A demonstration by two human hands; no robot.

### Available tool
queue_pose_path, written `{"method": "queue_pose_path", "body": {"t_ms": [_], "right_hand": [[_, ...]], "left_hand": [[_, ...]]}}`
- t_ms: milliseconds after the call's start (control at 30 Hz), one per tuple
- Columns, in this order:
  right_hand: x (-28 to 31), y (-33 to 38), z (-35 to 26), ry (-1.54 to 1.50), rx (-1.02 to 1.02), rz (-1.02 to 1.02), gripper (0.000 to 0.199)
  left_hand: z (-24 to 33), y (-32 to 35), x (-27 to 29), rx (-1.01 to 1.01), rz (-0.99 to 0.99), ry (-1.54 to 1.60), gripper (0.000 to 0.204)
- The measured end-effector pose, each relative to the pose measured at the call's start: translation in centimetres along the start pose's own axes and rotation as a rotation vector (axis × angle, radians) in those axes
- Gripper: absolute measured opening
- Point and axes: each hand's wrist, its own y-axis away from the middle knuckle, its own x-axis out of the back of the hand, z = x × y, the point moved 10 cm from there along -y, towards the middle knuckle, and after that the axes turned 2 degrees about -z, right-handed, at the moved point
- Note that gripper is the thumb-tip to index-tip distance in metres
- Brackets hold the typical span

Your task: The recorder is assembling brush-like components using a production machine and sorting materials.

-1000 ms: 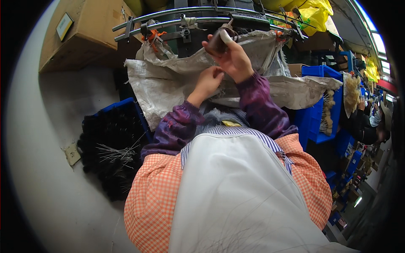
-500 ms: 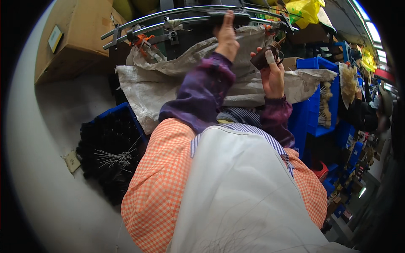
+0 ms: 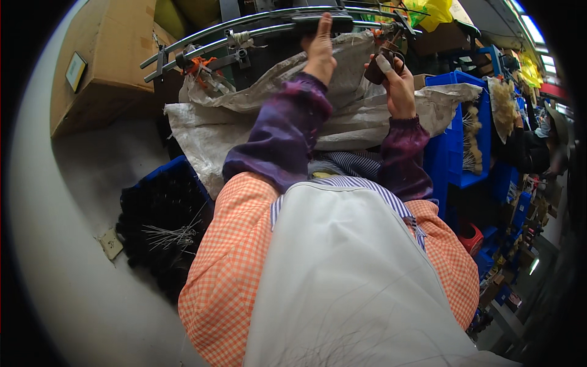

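Dark brown, small brush-like piece (image 3: 378,66), far right above the woven sack (image 3: 361,116), pinched in the right hand (image 3: 397,85); probably light and rigid, best held by its body. Left hand (image 3: 320,46) lies open-fingered on the metal rail (image 3: 269,21).

Cluttered workshop or storeroom, blue plastic crates (image 3: 465,128), cardboard boxes (image 3: 104,67), woven sacks (image 3: 244,122), metal rails (image 3: 244,27)

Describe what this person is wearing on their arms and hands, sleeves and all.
Both hands are bare, no gloves: the left hand and the right hand. Each forearm is covered by a loose, shiny dark purple oversleeve, gathered at the wrist with an elastic cuff. Above the oversleeves are the sleeves of an orange and white checked shirt. A pale apron with blue-striped edging covers the front.
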Motion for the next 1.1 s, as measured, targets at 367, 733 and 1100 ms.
{"method": "queue_pose_path", "body": {"t_ms": [367, 733, 1100], "right_hand": [[-1.9, -3.6, -5.5, 1.385, 0.667, 0.173, 0.039], [-8.5, -4.4, -5.4, 1.611, 0.889, 0.104, 0.038], [-11.5, -3.9, -7.5, 1.695, 0.958, 0.043, 0.038]], "left_hand": [[4.4, -1.3, 5.3, 0.050, -0.032, -0.101, 0.061], [5.6, -1.2, 6.0, 0.015, -0.053, -0.134, 0.071], [5.3, -1.3, 6.3, 0.050, -0.052, -0.123, 0.070]]}}
